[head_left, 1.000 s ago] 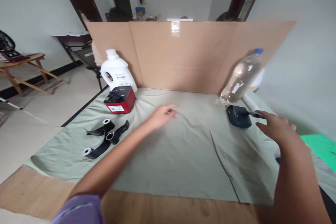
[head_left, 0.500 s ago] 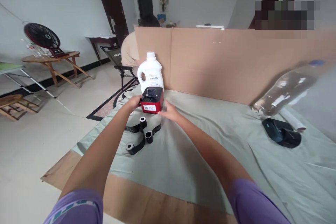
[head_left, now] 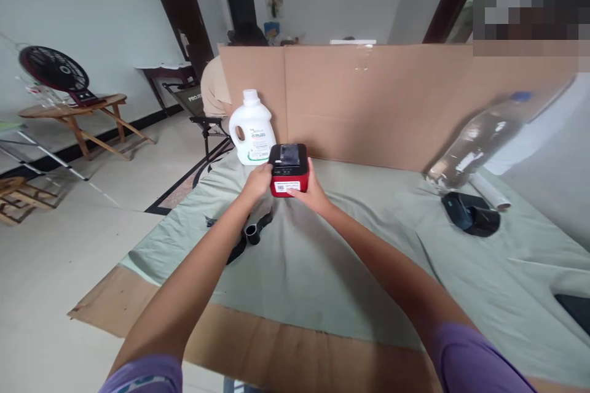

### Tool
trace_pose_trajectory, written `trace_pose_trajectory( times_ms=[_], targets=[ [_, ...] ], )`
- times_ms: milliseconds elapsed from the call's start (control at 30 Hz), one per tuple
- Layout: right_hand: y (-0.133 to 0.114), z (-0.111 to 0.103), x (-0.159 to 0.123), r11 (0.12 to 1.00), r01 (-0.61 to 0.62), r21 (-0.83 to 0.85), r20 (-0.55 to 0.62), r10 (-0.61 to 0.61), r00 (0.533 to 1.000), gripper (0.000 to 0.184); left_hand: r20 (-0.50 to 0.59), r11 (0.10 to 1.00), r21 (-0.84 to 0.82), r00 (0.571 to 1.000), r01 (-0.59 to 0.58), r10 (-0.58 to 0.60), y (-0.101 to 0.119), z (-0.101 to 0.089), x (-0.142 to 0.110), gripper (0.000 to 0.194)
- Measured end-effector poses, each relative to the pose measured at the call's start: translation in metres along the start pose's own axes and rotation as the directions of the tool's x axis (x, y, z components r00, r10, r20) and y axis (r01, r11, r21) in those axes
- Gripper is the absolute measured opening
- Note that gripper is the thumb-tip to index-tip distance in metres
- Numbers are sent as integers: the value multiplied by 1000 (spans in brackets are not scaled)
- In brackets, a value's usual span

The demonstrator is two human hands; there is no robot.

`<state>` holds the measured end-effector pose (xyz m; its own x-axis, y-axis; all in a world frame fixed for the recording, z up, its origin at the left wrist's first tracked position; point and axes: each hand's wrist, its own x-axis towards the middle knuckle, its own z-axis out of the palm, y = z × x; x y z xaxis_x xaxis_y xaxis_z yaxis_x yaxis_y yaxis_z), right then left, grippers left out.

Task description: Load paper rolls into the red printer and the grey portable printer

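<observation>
Between my two hands is a small red-and-black printer (head_left: 290,166), a boxy device with a white label on its front. My left hand (head_left: 258,184) grips its left side, and my right hand (head_left: 313,190) grips its right side with the thumb across the lower front. A white jug (head_left: 252,129) with a handle stands upright just behind and to the left of it. Rolls of black ribbon (head_left: 252,233) lie on the cloth in front, partly hidden by my left forearm.
A cardboard panel (head_left: 350,104) stands along the back of the cloth-covered table (head_left: 332,282). At right are a leaning clear bottle (head_left: 477,141) with a blue cap, a dark boxy device (head_left: 468,212) and a white roll (head_left: 491,191). A person sits behind the panel at left.
My right hand has left the dark device at right and joined my left hand at the printer. Held in both hands, the printer has shifted right, away from the jug.
</observation>
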<state>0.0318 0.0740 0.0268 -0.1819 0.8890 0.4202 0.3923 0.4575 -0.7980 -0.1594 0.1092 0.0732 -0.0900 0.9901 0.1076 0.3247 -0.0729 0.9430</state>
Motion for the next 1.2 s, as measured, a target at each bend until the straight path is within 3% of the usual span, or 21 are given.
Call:
trace_pose_trajectory(
  times_ms=[67,200,333,500,700,1033,1200],
  targets=[
    [3,-35,-38,998,45,42,-114,-39,993,122,87,990,2,986,-144,143,9,40,-34,39],
    [7,-94,-120,1000,-20,23,-228,25,973,115,213,952,-248,948,-182,237,11,117,-108,54],
    [9,-123,-172,994,-99,-51,-266,82,960,113,268,887,-401,897,-229,352,-1,158,-152,67],
    [11,-126,-184,971,-177,-164,-256,131,958,114,294,893,-382,884,-238,362,-14,164,-158,68],
    [15,-122,-183,930,-233,-286,-249,162,955,116,261,910,-349,910,-223,323,-24,161,-160,67],
    [13,-120,-189,907,-248,-341,-266,160,950,124,263,912,-352,912,-213,315,-22,155,-167,65],
    [18,-118,-191,903,-195,-383,-292,81,953,125,251,909,-331,905,-254,344,-24,154,-166,61]
  ],
)
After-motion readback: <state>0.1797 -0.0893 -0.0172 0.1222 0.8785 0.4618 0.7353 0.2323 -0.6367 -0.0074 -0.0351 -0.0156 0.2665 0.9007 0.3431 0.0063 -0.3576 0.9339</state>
